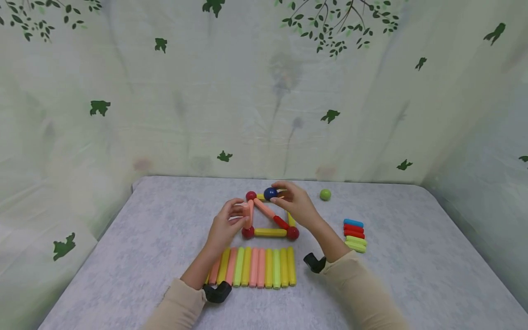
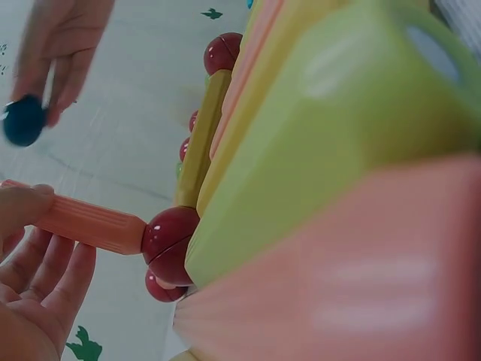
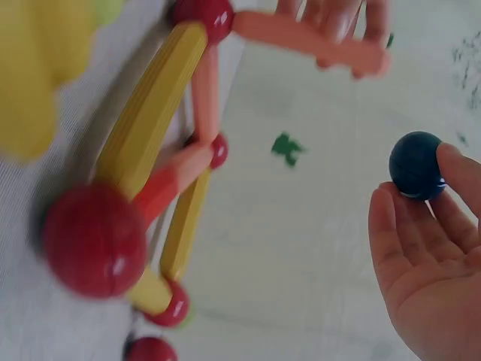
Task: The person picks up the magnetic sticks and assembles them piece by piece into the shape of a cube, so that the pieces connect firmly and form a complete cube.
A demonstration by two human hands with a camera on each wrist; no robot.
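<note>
Deep blue and glossy, a ball (image 1: 270, 193) is pinched between the thumb and the fingers of the right hand (image 1: 296, 203). It is in the air above the counter (image 1: 161, 256), well apart from the pieces which lie there. Its surface is smooth, with a little light shining on it; seen from the wrists, its colour is more like a dark teal.

The left hand (image 1: 222, 224) pinches a pink stick (image 2: 94, 223), the thumb on one side and the fingers on the other. Fine grooves run along this stick, and it becomes narrower near its end. This end meets a shiny red ball (image 2: 169, 235) with a thin seam around it, and from there the stick stands up, away from the counter.

The same red ball is a corner of a flat frame. A yellow stick (image 1: 270, 233) connects it with a second red ball (image 1: 293, 233), and a diagonal, part pink and part red (image 1: 281, 222), crosses the frame. On the near side lies a row of sticks (image 1: 254, 268) in yellow, pink and light green. To the right I see a green ball (image 1: 325, 195) and some short sticks (image 1: 354, 228).
</note>
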